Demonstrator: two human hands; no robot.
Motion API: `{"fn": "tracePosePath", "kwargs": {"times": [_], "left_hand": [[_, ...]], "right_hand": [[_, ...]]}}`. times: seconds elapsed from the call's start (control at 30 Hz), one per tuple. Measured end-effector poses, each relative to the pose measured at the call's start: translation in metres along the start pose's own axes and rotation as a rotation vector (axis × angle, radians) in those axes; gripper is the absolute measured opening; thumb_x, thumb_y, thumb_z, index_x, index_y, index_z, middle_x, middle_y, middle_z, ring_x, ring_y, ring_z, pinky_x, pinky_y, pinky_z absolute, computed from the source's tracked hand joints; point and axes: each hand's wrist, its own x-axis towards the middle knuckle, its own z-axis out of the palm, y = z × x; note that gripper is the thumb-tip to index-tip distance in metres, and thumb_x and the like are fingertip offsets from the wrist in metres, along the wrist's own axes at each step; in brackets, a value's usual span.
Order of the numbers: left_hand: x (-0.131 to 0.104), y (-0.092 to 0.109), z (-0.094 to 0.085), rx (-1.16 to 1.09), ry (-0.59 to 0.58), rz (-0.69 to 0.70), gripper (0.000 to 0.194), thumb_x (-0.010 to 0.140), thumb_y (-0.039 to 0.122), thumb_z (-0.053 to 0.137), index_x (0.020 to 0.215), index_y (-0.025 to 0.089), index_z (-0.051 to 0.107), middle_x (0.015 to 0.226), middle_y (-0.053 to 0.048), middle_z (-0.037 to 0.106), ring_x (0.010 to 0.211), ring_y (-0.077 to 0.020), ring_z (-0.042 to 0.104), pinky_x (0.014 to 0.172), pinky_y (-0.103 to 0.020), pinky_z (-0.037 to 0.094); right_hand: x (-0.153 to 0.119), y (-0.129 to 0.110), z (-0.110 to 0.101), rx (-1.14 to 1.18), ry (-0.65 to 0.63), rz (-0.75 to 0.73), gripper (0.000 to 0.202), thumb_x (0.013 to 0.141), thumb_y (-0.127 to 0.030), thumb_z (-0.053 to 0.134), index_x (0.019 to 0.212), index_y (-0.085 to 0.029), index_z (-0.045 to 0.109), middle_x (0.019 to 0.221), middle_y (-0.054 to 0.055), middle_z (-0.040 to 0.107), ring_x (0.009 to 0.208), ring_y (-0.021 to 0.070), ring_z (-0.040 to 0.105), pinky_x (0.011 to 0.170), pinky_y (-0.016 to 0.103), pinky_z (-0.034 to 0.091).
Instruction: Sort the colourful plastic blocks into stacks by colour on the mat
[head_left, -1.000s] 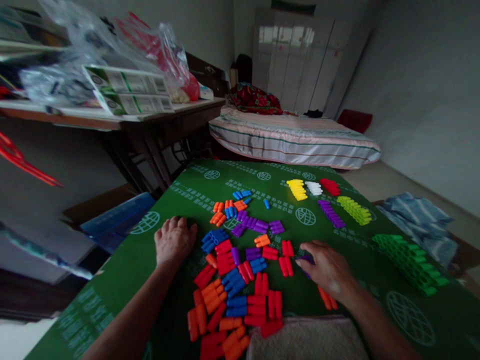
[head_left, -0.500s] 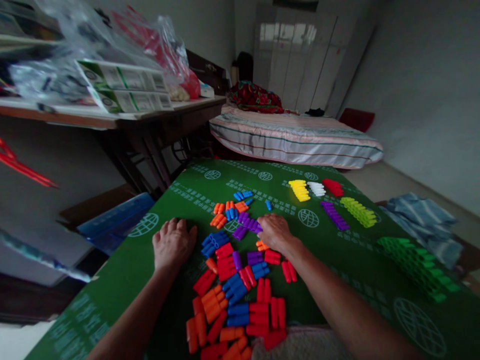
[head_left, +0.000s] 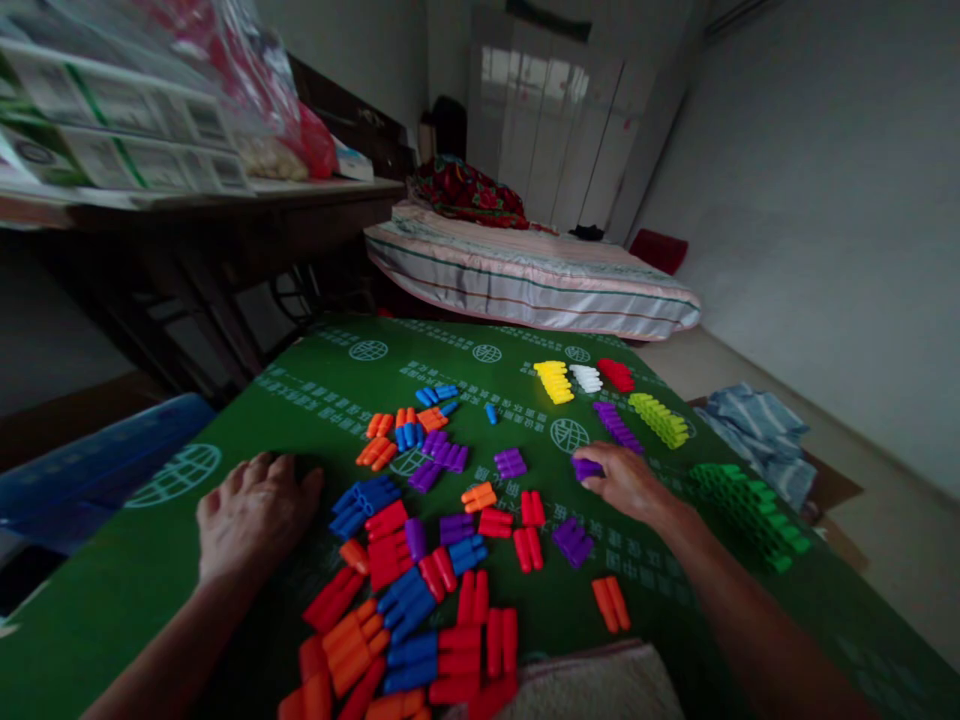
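Observation:
My right hand [head_left: 626, 482] pinches a purple bullet-shaped plastic block piece [head_left: 586, 468] at the right of the loose pieces, its fingers partly hiding it. Just left of it lies a purple block of joined bullets [head_left: 510, 462], and nearer to me another purple one [head_left: 574, 541]. My left hand [head_left: 255, 515] rests palm down on the green table [head_left: 247, 610], fingers loosely spread, holding nothing. Between the hands lies a pile of red, blue, orange and purple bullet blocks, including a dark blue cluster [head_left: 365, 505] and an orange block [head_left: 478, 497].
Sorted by colour at the far right are yellow [head_left: 555, 382], white [head_left: 586, 378], red [head_left: 616, 375], purple [head_left: 617, 427], lime [head_left: 658, 419] and green [head_left: 750, 515] blocks. A grey cloth [head_left: 600, 685] lies at the near edge. A cluttered desk [head_left: 322, 205] stands left, a bed [head_left: 525, 270] behind.
My right hand has moved right, away from the purple cluster, with a purple piece in its fingers. The view has turned right. My left hand still rests on the table.

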Motion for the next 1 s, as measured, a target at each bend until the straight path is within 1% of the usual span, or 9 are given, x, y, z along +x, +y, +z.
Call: {"fn": "tracePosePath", "kwargs": {"times": [0.13, 0.23, 0.33, 0.43, 0.5, 0.63, 0.77, 0.87, 1.0], "left_hand": [[0.001, 0.0, 0.002, -0.001, 0.009, 0.009, 0.065, 0.087, 0.053, 0.013, 0.12, 0.012, 0.052, 0.135, -0.019, 0.049, 0.13, -0.0361, 0.037, 0.102, -0.052, 0.035], [0.001, 0.001, 0.001, 0.004, -0.008, 0.008, 0.067, 0.087, 0.053, 0.012, 0.122, 0.011, 0.051, 0.137, -0.019, 0.047, 0.13, -0.0363, 0.036, 0.102, -0.052, 0.034], [0.002, 0.003, -0.003, 0.014, -0.041, 0.0, 0.071, 0.085, 0.054, 0.01, 0.123, 0.01, 0.051, 0.138, -0.021, 0.045, 0.13, -0.0368, 0.037, 0.101, -0.052, 0.035], [0.002, 0.005, -0.007, 0.008, -0.057, -0.013, 0.075, 0.084, 0.056, 0.008, 0.126, 0.009, 0.049, 0.14, -0.021, 0.044, 0.131, -0.0372, 0.035, 0.101, -0.053, 0.035], [0.002, 0.006, -0.007, -0.004, -0.055, -0.023, 0.078, 0.083, 0.057, 0.006, 0.127, 0.009, 0.048, 0.141, -0.021, 0.043, 0.133, -0.0376, 0.034, 0.102, -0.054, 0.034], [0.001, 0.005, -0.005, -0.018, -0.033, -0.02, 0.083, 0.08, 0.059, 0.003, 0.126, 0.009, 0.05, 0.14, -0.02, 0.044, 0.132, -0.0383, 0.034, 0.104, -0.055, 0.032], [0.002, 0.004, -0.004, -0.013, -0.017, -0.015, 0.081, 0.079, 0.059, 0.004, 0.119, 0.01, 0.054, 0.134, -0.021, 0.049, 0.128, -0.0388, 0.038, 0.101, -0.055, 0.035], [0.004, 0.004, -0.004, -0.002, -0.032, -0.026, 0.079, 0.078, 0.06, 0.006, 0.115, 0.011, 0.056, 0.132, -0.02, 0.051, 0.126, -0.0384, 0.041, 0.099, -0.054, 0.037], [0.005, 0.005, -0.004, -0.012, -0.034, -0.044, 0.081, 0.077, 0.06, 0.007, 0.121, 0.01, 0.052, 0.136, -0.02, 0.047, 0.13, -0.038, 0.036, 0.103, -0.054, 0.034]], "right_hand": [[-0.024, 0.019, 0.007, 0.005, -0.035, 0.043, 0.04, 0.072, -0.012, 0.065, 0.11, -0.023, 0.066, 0.109, 0.005, 0.066, 0.103, 0.0197, 0.061, 0.091, 0.031, 0.044], [-0.034, 0.01, 0.01, -0.047, 0.006, 0.173, 0.043, 0.077, -0.024, 0.066, 0.12, -0.022, 0.062, 0.113, 0.008, 0.064, 0.103, 0.0211, 0.061, 0.09, 0.031, 0.045], [-0.037, -0.008, 0.012, -0.155, 0.053, 0.299, 0.038, 0.084, -0.039, 0.059, 0.119, -0.023, 0.063, 0.111, 0.01, 0.065, 0.099, 0.0235, 0.063, 0.084, 0.033, 0.048], [-0.035, -0.018, 0.018, -0.223, 0.071, 0.341, 0.03, 0.086, -0.036, 0.055, 0.112, -0.024, 0.066, 0.105, 0.01, 0.066, 0.095, 0.0235, 0.064, 0.078, 0.033, 0.048], [-0.033, -0.014, 0.023, -0.183, 0.096, 0.329, 0.026, 0.084, -0.029, 0.057, 0.107, -0.024, 0.067, 0.103, 0.008, 0.067, 0.092, 0.0217, 0.065, 0.077, 0.031, 0.049], [-0.02, 0.023, 0.021, 0.016, 0.251, 0.284, 0.027, 0.077, -0.027, 0.063, 0.103, -0.025, 0.069, 0.1, 0.004, 0.069, 0.086, 0.0179, 0.066, 0.08, 0.029, 0.05], [0.018, 0.076, -0.003, 0.055, 0.407, 0.361, 0.029, 0.072, -0.032, 0.067, 0.099, -0.024, 0.071, 0.094, 0.003, 0.072, 0.082, 0.02, 0.067, 0.078, 0.034, 0.053], [0.052, 0.104, -0.019, 0.037, 0.425, 0.388, 0.028, 0.07, -0.031, 0.068, 0.097, -0.022, 0.071, 0.093, 0.004, 0.073, 0.084, 0.0206, 0.067, 0.08, 0.034, 0.052], [0.082, 0.121, -0.02, 0.024, 0.377, 0.383, 0.029, 0.07, -0.03, 0.069, 0.097, -0.022, 0.071, 0.09, 0.003, 0.074, 0.082, 0.0192, 0.068, 0.076, 0.031, 0.052]]}}
